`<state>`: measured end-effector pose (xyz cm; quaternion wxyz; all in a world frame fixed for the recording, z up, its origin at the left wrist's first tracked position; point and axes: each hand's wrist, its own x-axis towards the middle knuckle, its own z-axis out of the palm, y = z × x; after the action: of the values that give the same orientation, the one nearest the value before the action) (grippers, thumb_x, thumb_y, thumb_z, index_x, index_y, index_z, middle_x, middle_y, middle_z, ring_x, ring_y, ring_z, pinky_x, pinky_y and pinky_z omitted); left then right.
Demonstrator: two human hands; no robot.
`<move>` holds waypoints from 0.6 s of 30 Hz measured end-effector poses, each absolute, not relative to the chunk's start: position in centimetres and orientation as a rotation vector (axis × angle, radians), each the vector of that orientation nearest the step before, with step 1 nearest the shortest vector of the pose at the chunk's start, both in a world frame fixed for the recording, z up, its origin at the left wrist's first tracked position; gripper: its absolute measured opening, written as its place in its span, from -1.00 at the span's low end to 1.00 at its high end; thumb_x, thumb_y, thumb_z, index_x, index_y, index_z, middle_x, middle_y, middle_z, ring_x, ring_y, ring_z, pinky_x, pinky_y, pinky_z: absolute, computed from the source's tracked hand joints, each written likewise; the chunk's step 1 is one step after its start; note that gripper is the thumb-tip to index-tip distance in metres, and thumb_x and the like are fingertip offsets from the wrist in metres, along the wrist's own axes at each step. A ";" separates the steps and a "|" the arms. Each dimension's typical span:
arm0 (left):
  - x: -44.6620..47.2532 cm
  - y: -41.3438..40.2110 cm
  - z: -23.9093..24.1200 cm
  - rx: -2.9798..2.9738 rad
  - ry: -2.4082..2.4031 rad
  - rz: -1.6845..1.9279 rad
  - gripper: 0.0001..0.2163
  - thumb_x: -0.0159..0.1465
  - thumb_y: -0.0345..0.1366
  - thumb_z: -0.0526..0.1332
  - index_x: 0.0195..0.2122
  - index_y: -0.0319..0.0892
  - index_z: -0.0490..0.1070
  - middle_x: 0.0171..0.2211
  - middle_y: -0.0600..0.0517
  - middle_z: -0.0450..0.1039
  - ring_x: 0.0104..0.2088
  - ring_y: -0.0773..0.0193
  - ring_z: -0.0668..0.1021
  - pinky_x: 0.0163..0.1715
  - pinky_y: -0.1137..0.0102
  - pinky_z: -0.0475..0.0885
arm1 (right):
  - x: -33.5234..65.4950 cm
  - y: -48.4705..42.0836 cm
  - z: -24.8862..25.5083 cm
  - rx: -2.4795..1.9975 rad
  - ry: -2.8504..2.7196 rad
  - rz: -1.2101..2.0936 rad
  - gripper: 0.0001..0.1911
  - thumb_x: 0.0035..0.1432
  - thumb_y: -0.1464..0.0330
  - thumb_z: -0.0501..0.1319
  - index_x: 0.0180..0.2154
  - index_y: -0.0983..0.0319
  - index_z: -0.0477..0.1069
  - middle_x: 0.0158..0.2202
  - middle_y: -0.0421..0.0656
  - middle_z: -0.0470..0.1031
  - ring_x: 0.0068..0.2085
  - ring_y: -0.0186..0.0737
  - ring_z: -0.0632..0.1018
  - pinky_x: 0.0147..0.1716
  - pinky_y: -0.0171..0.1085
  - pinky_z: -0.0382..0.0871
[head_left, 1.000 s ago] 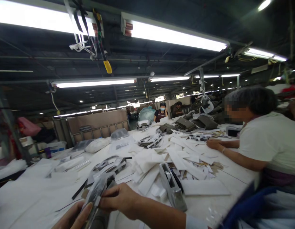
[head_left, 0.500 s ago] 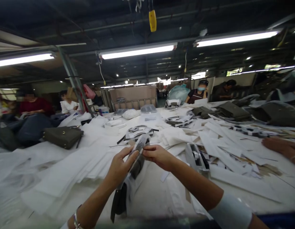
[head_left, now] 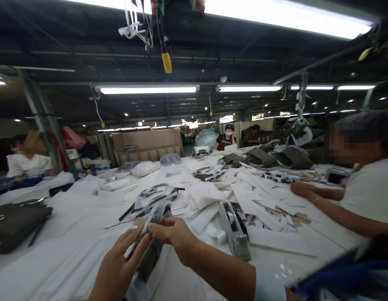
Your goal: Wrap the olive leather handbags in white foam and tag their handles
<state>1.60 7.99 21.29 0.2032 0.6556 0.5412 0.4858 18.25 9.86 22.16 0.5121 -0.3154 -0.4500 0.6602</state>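
Note:
A dark strap, partly covered in translucent wrapping, runs from the lower middle up between both hands. My left hand is closed around its upper part, thumb and fingers on either side. From the right, my right hand pinches the wrapped part near its top, close to the left fingertips. The lower end is partly hidden by my left hand and the frame edge. Just beyond lies a bundle of wrapped dark straps. To the right of my right hand stands a grey tape dispenser.
White foam sheets spread over the left, with an olive bag on them. White scraps cover the middle. A co-worker's hand rests on the table at right. More olive bags lie farther back.
The view has turned right and tilted up, bringing the co-worker at right into sight. Both hands still grip the wrapped strap, with only slight finger movement.

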 end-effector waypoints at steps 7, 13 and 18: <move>3.3 6.9 22.0 1.404 1.474 1.474 -0.01 0.01 0.16 0.37 0.39 0.05 -0.09 -0.20 0.04 0.59 -0.12 0.04 0.63 -0.16 0.30 0.54 | 18.6 9.2 22.6 -0.752 -1.003 1.635 -0.46 -0.39 0.09 0.55 -0.36 0.32 0.64 -0.36 -0.10 0.60 -0.38 -0.28 0.50 -0.30 -0.28 0.34; 2.4 7.3 21.8 1.402 1.410 1.309 -0.48 -0.02 0.18 0.37 -0.15 -0.06 0.56 -0.20 0.02 0.61 -0.10 -0.02 0.61 -0.16 0.35 0.56 | 18.9 9.1 21.8 -0.736 -1.017 1.655 -0.45 -0.45 0.12 0.59 -0.40 0.35 0.64 -0.43 -0.12 0.57 -0.44 -0.35 0.46 -0.34 -0.32 0.30; 1.2 8.0 21.5 1.582 1.352 1.229 -0.52 -0.10 0.14 0.43 -0.26 -0.07 0.57 -0.21 0.01 0.61 -0.11 -0.05 0.61 -0.17 0.33 0.58 | 19.2 9.2 21.1 -0.695 -1.067 1.650 -0.43 -0.38 0.11 0.57 -0.32 0.34 0.65 -0.39 -0.09 0.58 -0.41 -0.32 0.48 -0.33 -0.31 0.31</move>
<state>1.17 7.99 21.49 0.3545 0.6121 0.5231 0.4754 19.18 9.25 21.05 0.5044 -0.2881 -0.4421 0.6834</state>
